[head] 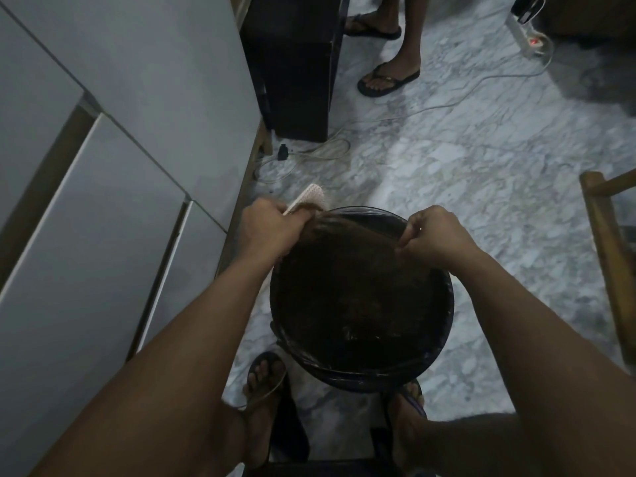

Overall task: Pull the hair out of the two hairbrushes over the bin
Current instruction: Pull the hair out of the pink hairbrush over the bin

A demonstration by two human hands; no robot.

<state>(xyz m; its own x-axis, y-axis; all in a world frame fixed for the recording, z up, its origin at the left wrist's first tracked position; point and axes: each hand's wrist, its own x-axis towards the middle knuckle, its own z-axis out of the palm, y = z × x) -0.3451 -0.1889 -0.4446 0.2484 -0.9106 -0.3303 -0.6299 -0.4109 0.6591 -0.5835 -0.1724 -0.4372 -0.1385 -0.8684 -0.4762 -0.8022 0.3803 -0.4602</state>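
Left hand: our left hand (266,228) is curled tight around a pale hairbrush (304,198), gripping it near the far-left rim of the bin.
Hairbrush: only the head pokes out past the fingers, light coloured with rows of little dots; the handle is hidden in the fist. We only see this one brush.
Right hand: our right hand (435,235) has fingers pinched together on the end of a clump of hair (347,227), over the bin's far-right side.
Hair: brown strands stretch from the brush across to the right-hand pinch, hanging right above the bin's opening.
Bin: a round black bin (444,325) sits on the marble floor (481,173) between our feet; the inside's too dark to tell much.
Hands overall: well apart, one on each end of the hair.
Around us: grey cabinet fronts (103,166) on the left, another person's feet in flip-flops (387,79) further off, a white power strip (528,37) with a red light, and a wooden chair (612,242) edge on the right.
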